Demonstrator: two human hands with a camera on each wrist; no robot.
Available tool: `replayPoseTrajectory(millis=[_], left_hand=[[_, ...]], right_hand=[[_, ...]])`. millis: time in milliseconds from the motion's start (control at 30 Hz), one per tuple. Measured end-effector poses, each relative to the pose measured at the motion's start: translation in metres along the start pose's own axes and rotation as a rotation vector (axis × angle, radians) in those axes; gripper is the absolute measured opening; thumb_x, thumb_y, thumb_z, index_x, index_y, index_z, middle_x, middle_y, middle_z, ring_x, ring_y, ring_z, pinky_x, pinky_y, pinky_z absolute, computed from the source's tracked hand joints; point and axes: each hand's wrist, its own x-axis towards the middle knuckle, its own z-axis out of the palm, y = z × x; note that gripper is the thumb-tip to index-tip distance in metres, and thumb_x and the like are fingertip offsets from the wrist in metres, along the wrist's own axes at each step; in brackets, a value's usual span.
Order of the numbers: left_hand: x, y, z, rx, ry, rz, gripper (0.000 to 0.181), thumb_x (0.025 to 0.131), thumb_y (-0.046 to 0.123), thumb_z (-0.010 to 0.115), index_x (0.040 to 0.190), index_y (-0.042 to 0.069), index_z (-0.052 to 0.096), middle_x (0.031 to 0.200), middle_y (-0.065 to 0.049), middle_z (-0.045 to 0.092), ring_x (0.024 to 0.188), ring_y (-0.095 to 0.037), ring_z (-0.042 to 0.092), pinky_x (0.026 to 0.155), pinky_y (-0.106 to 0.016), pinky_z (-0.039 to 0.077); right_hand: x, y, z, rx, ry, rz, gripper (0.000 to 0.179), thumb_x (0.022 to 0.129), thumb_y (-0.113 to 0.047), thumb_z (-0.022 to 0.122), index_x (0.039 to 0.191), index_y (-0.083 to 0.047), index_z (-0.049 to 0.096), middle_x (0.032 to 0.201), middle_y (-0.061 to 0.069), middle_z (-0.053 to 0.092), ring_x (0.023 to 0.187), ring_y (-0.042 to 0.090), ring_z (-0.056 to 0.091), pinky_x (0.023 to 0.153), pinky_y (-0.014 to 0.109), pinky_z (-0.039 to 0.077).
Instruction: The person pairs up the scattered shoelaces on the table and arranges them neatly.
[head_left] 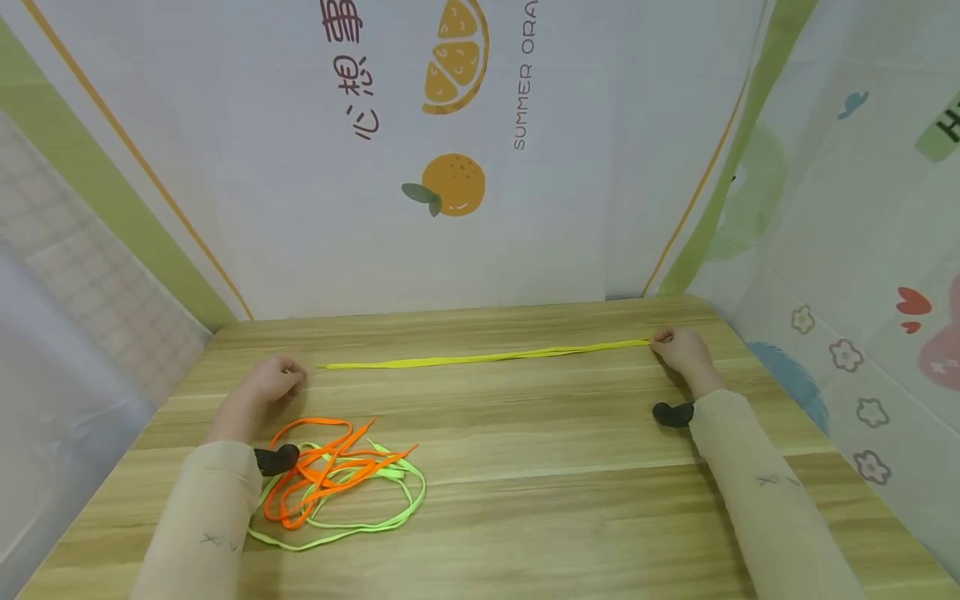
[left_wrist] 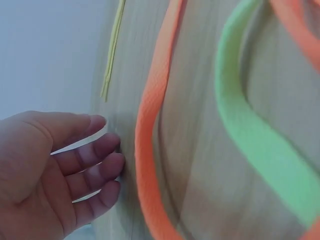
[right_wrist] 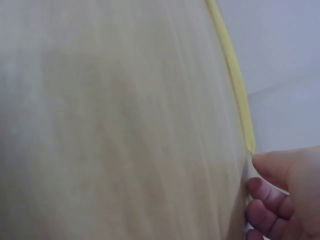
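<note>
A yellow shoelace (head_left: 480,358) lies stretched nearly straight across the far part of the table, its strands side by side. At its right end my right hand (head_left: 681,350) pinches the lace between thumb and fingers; the right wrist view shows the thumb (right_wrist: 275,167) on the tip of the yellow shoelace (right_wrist: 235,75). My left hand (head_left: 276,380) rests just off the left end, apart from it, with loosely bent fingers (left_wrist: 95,175) and nothing in them. An orange shoelace (head_left: 322,475) lies loosely looped near my left forearm, tangled over a light green shoelace (head_left: 416,492).
The wood-grain table (head_left: 540,517) ends at a white printed cloth (head_left: 555,242) hanging behind it. More printed cloth hangs at both sides. Black wrist cameras (head_left: 671,414) sit at both cuffs.
</note>
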Motion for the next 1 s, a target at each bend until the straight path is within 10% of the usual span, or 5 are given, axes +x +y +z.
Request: replayPoseTrajectory(millis=[467, 1000], left_hand=[[-0.016, 0.019, 0.0, 0.188, -0.092, 0.013, 0.03, 0.096, 0.01, 0.051, 0.108, -0.016, 0.058, 0.074, -0.007, 0.059, 0.065, -0.02, 0.054, 0.063, -0.035, 0.045], [-0.03, 0.049, 0.007, 0.193, -0.075, 0.09, 0.028, 0.098, 0.013, 0.053, 0.113, -0.011, 0.057, 0.079, -0.01, 0.058, 0.065, -0.021, 0.055, 0.057, -0.035, 0.046]], right_hand=[[-0.005, -0.005, -0.005, 0.038, -0.013, 0.012, 0.044, 0.092, -0.017, 0.052, 0.126, 0.011, 0.047, 0.124, 0.033, 0.052, 0.114, 0.048, 0.047, 0.093, 0.054, 0.039], [-0.017, -0.037, 0.0, 0.078, 0.077, -0.086, 0.036, 0.093, -0.014, 0.053, 0.121, 0.008, 0.054, 0.108, 0.027, 0.059, 0.098, 0.041, 0.055, 0.083, 0.051, 0.044]])
